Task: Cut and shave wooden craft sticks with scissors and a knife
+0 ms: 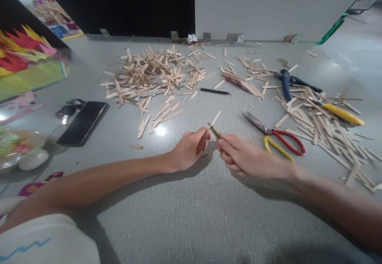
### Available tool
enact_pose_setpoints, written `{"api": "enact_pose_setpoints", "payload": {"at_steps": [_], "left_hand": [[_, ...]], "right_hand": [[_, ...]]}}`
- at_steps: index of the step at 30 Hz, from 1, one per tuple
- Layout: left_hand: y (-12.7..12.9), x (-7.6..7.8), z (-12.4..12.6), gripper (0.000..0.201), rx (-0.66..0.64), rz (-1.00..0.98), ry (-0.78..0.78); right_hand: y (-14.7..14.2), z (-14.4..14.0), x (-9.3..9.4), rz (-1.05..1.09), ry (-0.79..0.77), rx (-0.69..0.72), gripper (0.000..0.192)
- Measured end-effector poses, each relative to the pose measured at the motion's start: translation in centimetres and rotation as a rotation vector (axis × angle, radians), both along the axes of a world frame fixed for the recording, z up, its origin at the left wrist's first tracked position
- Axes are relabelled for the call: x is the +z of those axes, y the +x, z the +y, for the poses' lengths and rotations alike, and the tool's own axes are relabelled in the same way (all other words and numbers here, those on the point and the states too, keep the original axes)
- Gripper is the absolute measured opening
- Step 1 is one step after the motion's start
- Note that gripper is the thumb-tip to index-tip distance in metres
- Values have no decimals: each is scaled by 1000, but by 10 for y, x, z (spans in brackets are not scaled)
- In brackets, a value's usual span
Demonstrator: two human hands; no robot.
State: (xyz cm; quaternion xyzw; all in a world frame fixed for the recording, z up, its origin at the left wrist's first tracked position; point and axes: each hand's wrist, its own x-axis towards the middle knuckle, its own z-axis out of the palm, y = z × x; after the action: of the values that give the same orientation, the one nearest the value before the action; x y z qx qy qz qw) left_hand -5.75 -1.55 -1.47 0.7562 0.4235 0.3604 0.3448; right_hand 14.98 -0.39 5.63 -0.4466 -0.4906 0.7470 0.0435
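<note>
Hands meet over the table (191, 200), working a stick.
Left hand (188, 152) pinches the stick (214, 120) upright; right hand (244, 158) is closed on a small tool (215, 132) against its base. Best to brace both wrists, press gently.

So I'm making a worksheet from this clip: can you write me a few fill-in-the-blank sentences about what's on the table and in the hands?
1. The left hand pinches a thin wooden ____ that slants up and to the right.
2. The scissors right of the right hand have red and ____ handles.
3. A dark phone lies flat on the ____ side of the table.
4. The large pile of sticks lies ____ the hands, toward the wall.

Missing words: stick; yellow; left; beyond
</note>
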Motion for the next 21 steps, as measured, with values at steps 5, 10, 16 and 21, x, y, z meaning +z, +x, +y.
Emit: {"api": "enact_pose_setpoints", "payload": {"at_steps": [5, 10, 16, 21], "left_hand": [[-1, -1, 0, 36, -26, -51, 81], [-2, -2, 2, 31, 59, -23, 153], [-2, -1, 1, 30, 73, -8, 135], [-3, 0, 1, 28, 84, 49, 93]], "right_hand": [[26, 32, 23, -12, -46, 216, 33], [28, 33, 35, -24, 68, 242, 21], [25, 23, 26, -37, 97, 213, 30], [18, 16, 21, -92, 70, 169, 38]]}}
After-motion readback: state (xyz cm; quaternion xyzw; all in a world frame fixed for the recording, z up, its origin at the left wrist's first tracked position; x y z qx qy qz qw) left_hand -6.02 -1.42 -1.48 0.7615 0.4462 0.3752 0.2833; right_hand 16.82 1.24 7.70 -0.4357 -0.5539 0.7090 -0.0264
